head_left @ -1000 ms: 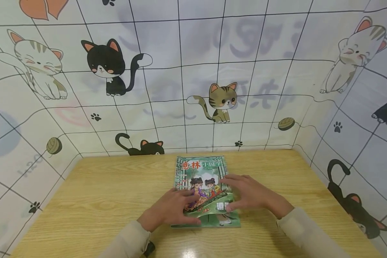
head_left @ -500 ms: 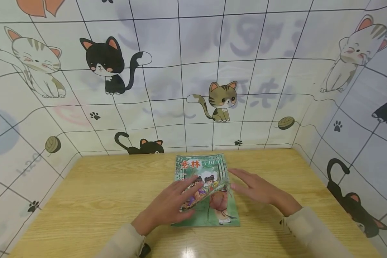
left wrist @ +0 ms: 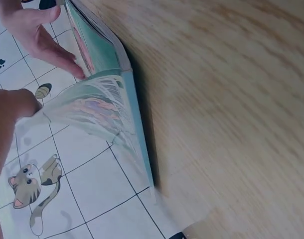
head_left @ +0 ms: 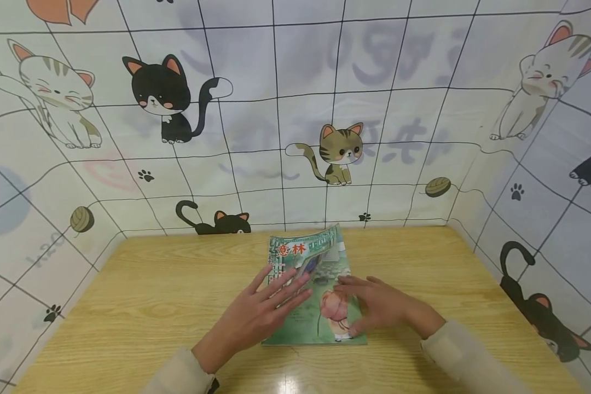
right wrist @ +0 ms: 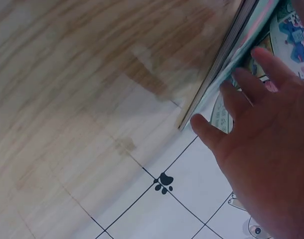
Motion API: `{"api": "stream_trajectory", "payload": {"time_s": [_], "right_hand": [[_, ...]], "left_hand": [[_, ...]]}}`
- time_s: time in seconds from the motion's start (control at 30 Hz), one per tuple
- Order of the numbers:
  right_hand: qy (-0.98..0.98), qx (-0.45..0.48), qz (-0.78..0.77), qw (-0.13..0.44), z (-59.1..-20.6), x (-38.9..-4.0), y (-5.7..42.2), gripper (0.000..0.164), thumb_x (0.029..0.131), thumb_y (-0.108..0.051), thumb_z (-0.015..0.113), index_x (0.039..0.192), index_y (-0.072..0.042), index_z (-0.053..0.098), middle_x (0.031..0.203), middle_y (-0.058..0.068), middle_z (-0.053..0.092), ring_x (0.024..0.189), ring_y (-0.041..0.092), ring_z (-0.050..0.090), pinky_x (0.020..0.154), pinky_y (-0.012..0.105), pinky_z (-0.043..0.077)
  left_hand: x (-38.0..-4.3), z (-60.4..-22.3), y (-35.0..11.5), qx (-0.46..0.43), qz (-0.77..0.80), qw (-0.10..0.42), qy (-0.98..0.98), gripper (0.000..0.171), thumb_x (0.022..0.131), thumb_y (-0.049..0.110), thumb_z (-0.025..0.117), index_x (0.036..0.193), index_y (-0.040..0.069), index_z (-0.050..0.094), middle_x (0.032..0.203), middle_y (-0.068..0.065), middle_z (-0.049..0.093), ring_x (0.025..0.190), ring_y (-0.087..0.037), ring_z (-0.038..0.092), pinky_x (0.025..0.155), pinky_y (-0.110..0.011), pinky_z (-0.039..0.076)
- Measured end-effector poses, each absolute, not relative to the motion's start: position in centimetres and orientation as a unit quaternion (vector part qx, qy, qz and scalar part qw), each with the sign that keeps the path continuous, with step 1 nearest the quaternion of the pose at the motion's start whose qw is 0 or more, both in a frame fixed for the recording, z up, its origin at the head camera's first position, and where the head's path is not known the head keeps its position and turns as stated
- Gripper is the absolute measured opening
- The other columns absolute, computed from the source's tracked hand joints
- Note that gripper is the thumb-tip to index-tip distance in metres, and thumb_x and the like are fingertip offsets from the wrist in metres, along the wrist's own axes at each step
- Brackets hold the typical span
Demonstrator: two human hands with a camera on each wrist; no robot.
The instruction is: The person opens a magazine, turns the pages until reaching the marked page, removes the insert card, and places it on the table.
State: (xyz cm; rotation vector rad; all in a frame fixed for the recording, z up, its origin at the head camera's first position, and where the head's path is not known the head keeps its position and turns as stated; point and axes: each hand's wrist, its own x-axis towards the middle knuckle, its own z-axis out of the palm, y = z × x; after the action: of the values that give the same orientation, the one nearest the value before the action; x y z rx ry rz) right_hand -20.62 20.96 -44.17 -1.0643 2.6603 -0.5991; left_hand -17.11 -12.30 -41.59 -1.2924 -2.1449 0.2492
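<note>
A green illustrated magazine [head_left: 302,328] lies on the wooden table in the head view. Its front cover [head_left: 288,250], with red characters, is lifted from the right and curls over toward the left. Beneath it shows an inner page with a pink drawing [head_left: 334,305]. My left hand [head_left: 258,317] lies over the cover with fingers extended, and it partly hides the cover. At the magazine's right edge, my right hand [head_left: 381,302] has its fingertips over the page. The right wrist view shows that hand's fingers spread along the edge [right wrist: 224,72].
The wooden table [head_left: 177,295] meets a white grid-patterned backdrop [head_left: 256,175] printed with cartoon cats at the back and on both sides. Light-coloured sleeves [head_left: 473,355] cover both forearms.
The cover has been turned up from its lower right corner toward the left, baring the page below. My left hand has followed it; the right drew away from the edge, then came back over it.
</note>
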Motion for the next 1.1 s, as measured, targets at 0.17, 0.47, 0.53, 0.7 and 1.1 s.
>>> {"api": "stream_trajectory", "payload": {"time_s": [0.17,0.47,0.53,0.7,1.1], "right_hand": [[0.894,-0.370,-0.210,0.137,-44.54,-20.61,21.06,0.094,0.073,-0.062,0.076,0.147,-0.011,0.049,0.156,0.018,0.037,0.144,0.040,0.032,0.107,0.074,0.020],[0.897,-0.365,-0.207,0.138,-44.89,-20.70,21.05,0.094,0.074,-0.062,0.076,0.148,-0.012,0.048,0.157,0.017,0.035,0.145,0.037,0.031,0.106,0.073,0.022],[0.897,-0.368,-0.206,0.133,-44.91,-20.67,21.01,0.093,0.074,-0.061,0.077,0.147,-0.011,0.048,0.157,0.018,0.036,0.144,0.038,0.032,0.105,0.073,0.024],[0.895,-0.374,-0.207,0.125,-45.06,-20.55,20.89,0.093,0.074,-0.060,0.078,0.146,-0.009,0.050,0.155,0.020,0.037,0.143,0.040,0.033,0.104,0.073,0.027],[0.897,-0.377,-0.196,0.117,-44.67,-20.02,20.90,0.093,0.074,-0.059,0.077,0.146,-0.008,0.049,0.154,0.019,0.040,0.141,0.041,0.036,0.103,0.074,0.026]], "left_hand": [[-16.76,-41.31,-12.24,-0.475,0.160,0.296,-0.813,0.048,0.091,0.013,0.062,0.139,0.013,0.059,0.159,-0.006,0.036,0.151,-0.026,0.020,0.119,-0.050,0.021],[-17.06,-40.71,-11.55,-0.447,0.229,0.215,-0.837,0.023,0.090,0.025,0.067,0.109,0.014,0.075,0.144,-0.007,0.055,0.144,-0.028,0.037,0.120,-0.048,0.016],[-17.16,-40.60,-11.43,-0.444,0.225,0.202,-0.843,0.021,0.091,0.027,0.067,0.105,0.014,0.076,0.142,-0.007,0.057,0.142,-0.028,0.040,0.120,-0.048,0.019],[-17.32,-40.75,-11.46,-0.427,0.189,0.193,-0.863,0.021,0.091,0.029,0.064,0.099,0.013,0.075,0.135,-0.007,0.062,0.140,-0.029,0.042,0.117,-0.052,0.023],[-17.24,-41.26,-11.90,-0.405,0.186,0.192,-0.874,0.020,0.087,0.034,0.069,0.094,0.016,0.073,0.134,-0.005,0.063,0.138,-0.030,0.044,0.114,-0.060,0.024]]}}
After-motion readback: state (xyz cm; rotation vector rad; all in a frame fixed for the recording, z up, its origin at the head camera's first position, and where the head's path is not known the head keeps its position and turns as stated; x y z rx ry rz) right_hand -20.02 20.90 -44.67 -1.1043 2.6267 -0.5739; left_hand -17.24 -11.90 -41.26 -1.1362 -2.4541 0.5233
